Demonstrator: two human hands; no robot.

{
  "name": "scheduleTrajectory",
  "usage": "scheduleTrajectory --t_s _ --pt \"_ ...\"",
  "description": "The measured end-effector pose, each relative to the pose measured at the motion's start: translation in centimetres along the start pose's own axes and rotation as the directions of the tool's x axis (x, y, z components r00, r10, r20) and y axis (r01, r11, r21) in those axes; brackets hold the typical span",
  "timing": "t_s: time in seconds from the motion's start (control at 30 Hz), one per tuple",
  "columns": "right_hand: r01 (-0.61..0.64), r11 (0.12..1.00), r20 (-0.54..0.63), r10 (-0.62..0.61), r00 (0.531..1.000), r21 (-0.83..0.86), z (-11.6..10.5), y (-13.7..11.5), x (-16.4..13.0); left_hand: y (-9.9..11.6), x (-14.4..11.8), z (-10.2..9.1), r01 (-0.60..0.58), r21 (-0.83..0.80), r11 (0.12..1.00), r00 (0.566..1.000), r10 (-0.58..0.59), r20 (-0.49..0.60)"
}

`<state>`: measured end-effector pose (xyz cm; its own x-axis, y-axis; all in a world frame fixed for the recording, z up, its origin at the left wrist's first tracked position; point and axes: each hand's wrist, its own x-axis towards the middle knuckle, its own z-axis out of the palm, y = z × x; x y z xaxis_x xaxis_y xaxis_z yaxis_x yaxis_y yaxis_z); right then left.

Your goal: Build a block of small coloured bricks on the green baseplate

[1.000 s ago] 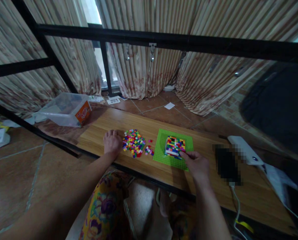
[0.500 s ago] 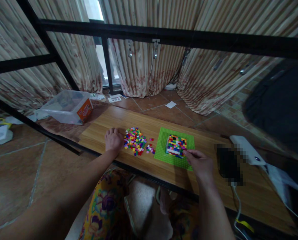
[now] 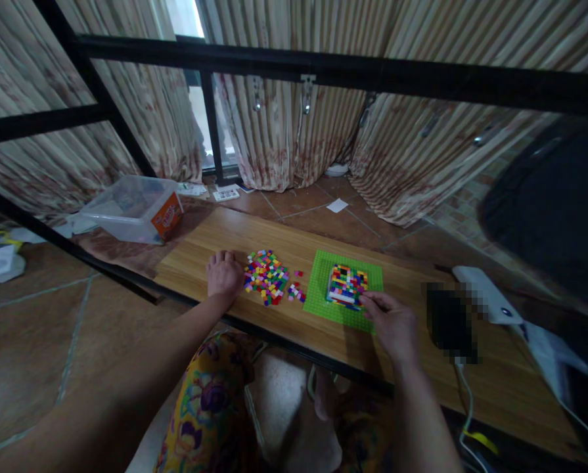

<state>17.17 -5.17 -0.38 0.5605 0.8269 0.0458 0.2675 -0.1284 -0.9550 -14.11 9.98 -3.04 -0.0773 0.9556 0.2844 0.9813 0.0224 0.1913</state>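
Note:
A pile of small multicoloured bricks (image 3: pixel 267 276) lies on the wooden table (image 3: pixel 284 240). My left hand (image 3: pixel 223 274) rests on the table at the pile's left edge, fingers curled. To the right lies a green baseplate (image 3: pixel 323 289) carrying a multicoloured brick block (image 3: pixel 347 285). My right hand (image 3: pixel 391 320) is at the block's near right corner, fingertips pinched against it; whether a brick sits between them is too small to tell.
A few loose bricks (image 3: pixel 296 292) lie between pile and baseplate. A dark phone (image 3: pixel 449 322) and a white device (image 3: pixel 485 297) with cables lie to the right. A clear plastic box (image 3: pixel 133 210) stands on the floor at left. Black frame bars cross overhead.
My right hand has shifted slightly along the block's near right corner. The view has tilted a little. My left hand stays by the pile.

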Motion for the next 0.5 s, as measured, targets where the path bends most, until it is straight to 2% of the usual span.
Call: scheduleTrajectory --t_s 0.37,0.5 --pt "0.089 0.979 -0.041 -0.099 0.994 -0.185 0.26 0.92 0.68 -0.01 -0.01 -0.07 0.007 0.011 1.0 1.0 -0.007 0.008" --pt "0.068 0.985 -0.031 -0.074 0.997 -0.158 -0.04 0.92 0.71 0.03 0.06 -0.06 0.011 -0.002 1.0 1.0 -0.011 0.017"
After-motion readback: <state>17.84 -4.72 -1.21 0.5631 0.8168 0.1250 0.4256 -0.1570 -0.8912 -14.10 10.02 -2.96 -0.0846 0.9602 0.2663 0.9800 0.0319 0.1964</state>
